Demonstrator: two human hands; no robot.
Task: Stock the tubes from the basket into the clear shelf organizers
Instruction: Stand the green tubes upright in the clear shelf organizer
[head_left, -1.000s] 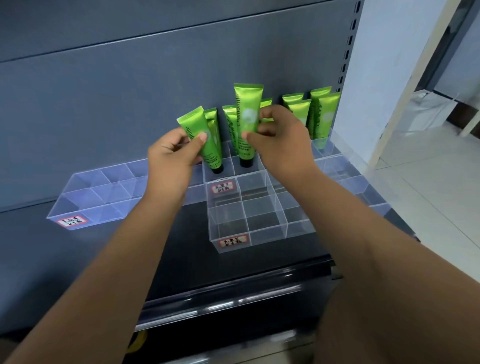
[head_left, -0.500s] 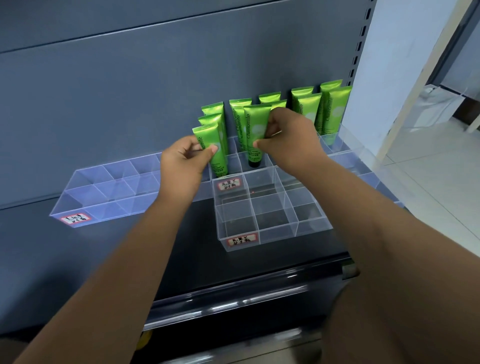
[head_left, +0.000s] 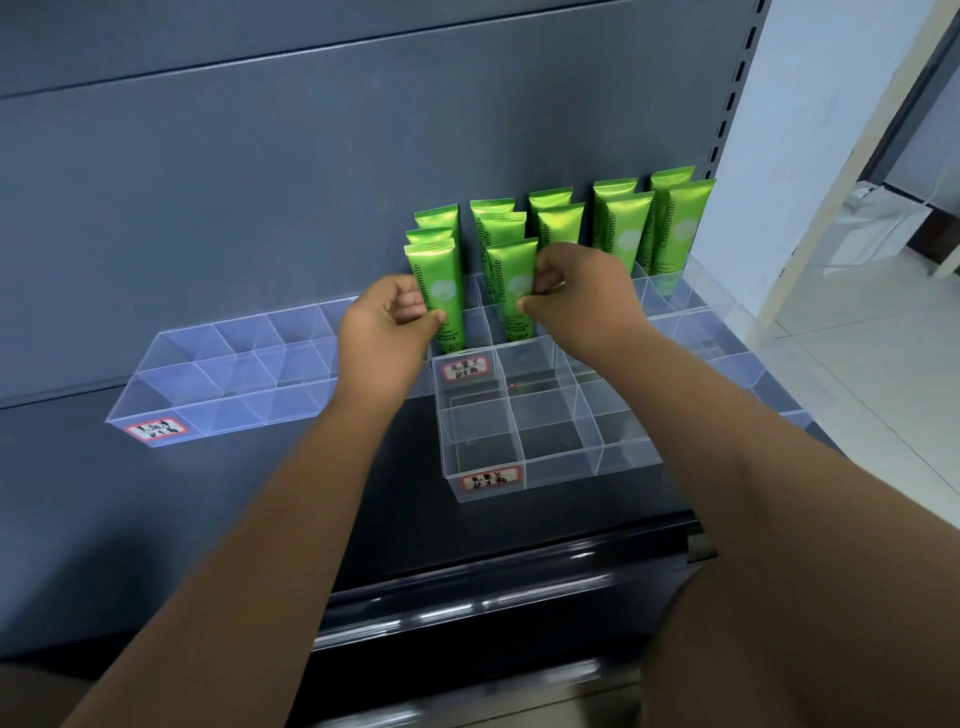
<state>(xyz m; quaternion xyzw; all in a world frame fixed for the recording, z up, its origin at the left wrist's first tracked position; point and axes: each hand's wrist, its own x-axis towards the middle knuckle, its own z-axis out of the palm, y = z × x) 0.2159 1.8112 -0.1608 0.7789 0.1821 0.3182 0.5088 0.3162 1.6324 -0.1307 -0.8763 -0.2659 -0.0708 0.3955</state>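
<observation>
Two green tubes stand upright in neighbouring compartments of the clear organizer (head_left: 545, 415) on the dark shelf (head_left: 260, 493). The left hand (head_left: 382, 338) pinches the left tube (head_left: 435, 291); the right hand (head_left: 582, 301) pinches the right tube (head_left: 511, 286). More green tubes (head_left: 618, 223) stand behind.

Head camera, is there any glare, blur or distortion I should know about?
Head view: tubes sharp, Chamomile print readable; white glare streaks on the black rail; floor at right far brighter than the dim shelf; upright leans, wide-lens distortion.
</observation>
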